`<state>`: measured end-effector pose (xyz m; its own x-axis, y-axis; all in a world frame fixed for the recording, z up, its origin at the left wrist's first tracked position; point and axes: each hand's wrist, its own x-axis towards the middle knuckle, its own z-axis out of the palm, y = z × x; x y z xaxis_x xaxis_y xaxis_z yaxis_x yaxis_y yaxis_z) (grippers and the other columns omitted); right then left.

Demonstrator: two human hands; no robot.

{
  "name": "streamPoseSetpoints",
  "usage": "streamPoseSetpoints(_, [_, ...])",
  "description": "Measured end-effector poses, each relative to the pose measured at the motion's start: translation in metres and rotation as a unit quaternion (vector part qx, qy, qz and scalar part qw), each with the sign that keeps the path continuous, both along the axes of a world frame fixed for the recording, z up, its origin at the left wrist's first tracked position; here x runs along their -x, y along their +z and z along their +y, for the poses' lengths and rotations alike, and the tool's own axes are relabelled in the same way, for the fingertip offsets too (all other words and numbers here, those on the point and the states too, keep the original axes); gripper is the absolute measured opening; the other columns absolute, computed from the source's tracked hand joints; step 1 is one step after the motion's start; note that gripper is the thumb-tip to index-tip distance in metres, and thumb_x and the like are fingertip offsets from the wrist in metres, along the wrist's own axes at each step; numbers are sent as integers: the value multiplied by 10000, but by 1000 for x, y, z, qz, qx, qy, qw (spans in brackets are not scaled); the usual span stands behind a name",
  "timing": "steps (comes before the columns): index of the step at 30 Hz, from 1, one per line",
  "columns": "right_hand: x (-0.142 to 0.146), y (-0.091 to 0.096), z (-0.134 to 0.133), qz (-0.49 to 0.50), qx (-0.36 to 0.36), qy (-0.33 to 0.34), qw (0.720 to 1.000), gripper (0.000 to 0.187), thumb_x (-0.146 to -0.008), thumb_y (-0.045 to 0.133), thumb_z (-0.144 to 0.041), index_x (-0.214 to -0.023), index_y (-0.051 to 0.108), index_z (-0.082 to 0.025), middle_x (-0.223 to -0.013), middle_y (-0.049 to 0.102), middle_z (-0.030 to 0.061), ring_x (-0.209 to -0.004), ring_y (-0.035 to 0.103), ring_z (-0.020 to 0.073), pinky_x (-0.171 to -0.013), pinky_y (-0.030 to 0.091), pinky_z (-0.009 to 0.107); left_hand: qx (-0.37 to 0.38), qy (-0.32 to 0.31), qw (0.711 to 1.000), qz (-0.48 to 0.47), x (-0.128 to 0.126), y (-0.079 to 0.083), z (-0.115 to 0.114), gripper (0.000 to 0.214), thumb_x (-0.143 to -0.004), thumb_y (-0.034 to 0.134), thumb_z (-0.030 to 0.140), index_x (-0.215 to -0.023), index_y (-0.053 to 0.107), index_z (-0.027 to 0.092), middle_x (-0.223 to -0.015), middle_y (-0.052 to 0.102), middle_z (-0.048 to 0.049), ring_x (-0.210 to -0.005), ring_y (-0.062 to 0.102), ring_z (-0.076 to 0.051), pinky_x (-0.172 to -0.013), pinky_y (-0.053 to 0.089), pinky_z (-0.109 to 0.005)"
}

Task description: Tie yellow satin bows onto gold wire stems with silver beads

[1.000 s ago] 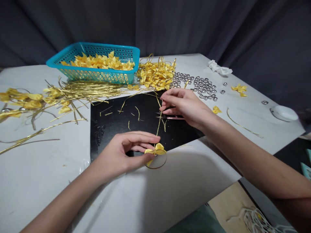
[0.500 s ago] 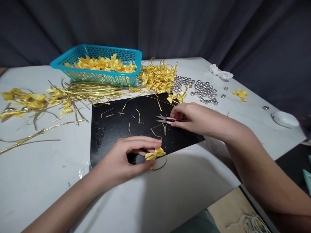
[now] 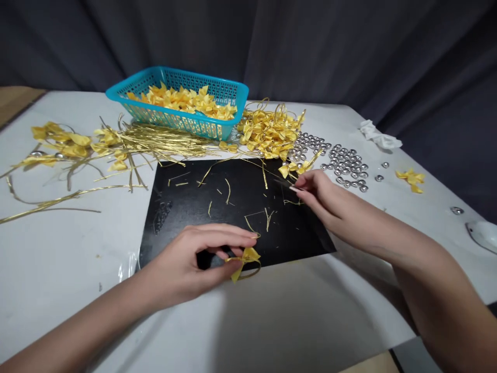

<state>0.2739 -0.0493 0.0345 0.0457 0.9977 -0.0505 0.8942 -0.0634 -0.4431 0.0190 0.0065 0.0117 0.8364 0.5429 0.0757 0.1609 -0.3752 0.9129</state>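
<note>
My left hand (image 3: 194,264) rests at the near edge of a black mat (image 3: 182,217), its thumb and fingers pinched on a small yellow ribbon bow (image 3: 246,256) tied to a short gold cord loop. My right hand (image 3: 322,199) lies at the mat's far right corner with its fingers curled round a small pair of snips (image 3: 282,182); only the dark tip shows to the left of the fingertips. A loose yellow bow (image 3: 295,168) lies just beyond that hand. Short gold cord clippings (image 3: 252,224) are scattered over the mat.
A teal basket (image 3: 116,96) full of yellow bows stands at the back. Beside it lie a pile of looped bows (image 3: 272,132), a bundle of gold cords (image 3: 163,142), several silver beads (image 3: 345,163), a white tissue (image 3: 378,135) and a white dish (image 3: 483,233).
The long gold cord tail has been cut from the bow and lies on the mat. My right hand moved the snips to the mat's far right corner. The view has shifted.
</note>
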Motion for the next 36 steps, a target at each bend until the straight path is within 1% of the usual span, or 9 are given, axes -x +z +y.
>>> streamPoseSetpoints(3, [5,10,-7,41,-44,-62,996,336,-929,361,-418,-1199,407,-223,-854,539,41,-737,523,168,-620,414,288,-10,6,1000,-13,0,-2,0,234,-784,618,156,-1003,701,153,-1075,711,-66,-917,675,-137,-689,547,-143])
streamPoseSetpoints(5, [11,16,-11,79,-55,-105,990,376,-916,374,-466,-1193,473,-231,-837,550,40,-751,524,173,-602,403,279,-8,13,1000,-26,0,-4,0,239,-782,610,135,-1003,698,150,-1075,711,-57,-886,676,-120,-680,540,-132])
streamPoseSetpoints(8, [21,25,-16,171,-43,-119,977,355,-887,425,-511,-999,593,-219,-793,563,32,-725,515,153,-587,394,256,1,23,999,-35,0,-7,-1,273,-769,613,107,-1024,690,166,-1076,709,-34,-821,672,-87,-658,528,-111])
streamPoseSetpoints(13, [32,38,-26,267,63,-93,957,319,-746,613,-531,-750,571,-215,-572,439,-14,-510,394,110,-440,289,220,7,22,999,-34,1,-10,-2,300,-757,613,83,-1032,685,178,-1077,705,-19,-754,654,-63,-630,519,-106])
streamPoseSetpoints(15, [33,40,-29,250,89,-81,961,349,-748,589,-560,-705,560,-215,-537,400,-16,-481,353,109,-415,263,223,7,19,999,-33,1,-9,-2,290,-757,607,82,-1023,687,167,-1075,705,-30,-754,657,-75,-625,526,-125])
streamPoseSetpoints(18, [33,38,-32,191,167,-11,967,353,-784,559,-541,-674,548,-206,-543,416,-12,-491,349,107,-408,259,217,2,23,999,-28,0,-5,-1,272,-748,609,84,-1002,690,136,-1067,707,-54,-751,664,-95,-599,533,-145])
streamPoseSetpoints(22, [37,32,-32,128,283,71,948,387,-860,467,-529,-674,519,-193,-566,432,-26,-503,377,84,-420,271,198,-18,27,999,-22,-1,-2,-1,280,-737,615,75,-1005,689,110,-1062,710,-73,-710,663,-93,-576,533,-150])
streamPoseSetpoints(29, [44,21,-34,135,330,75,931,482,-881,349,-611,-698,480,-185,-580,391,-42,-520,357,68,-432,257,195,-40,37,998,-34,-2,-5,-3,299,-745,619,77,-1036,679,110,-1088,702,-71,-728,665,-92,-583,530,-146])
streamPoseSetpoints(36, [48,12,-30,185,338,64,921,515,-878,319,-635,-662,391,-173,-584,326,-51,-517,305,55,-432,234,198,-49,26,997,-45,1,-11,-3,320,-754,617,83,-1065,668,139,-1115,691,-55,-763,667,-100,-589,531,-158])
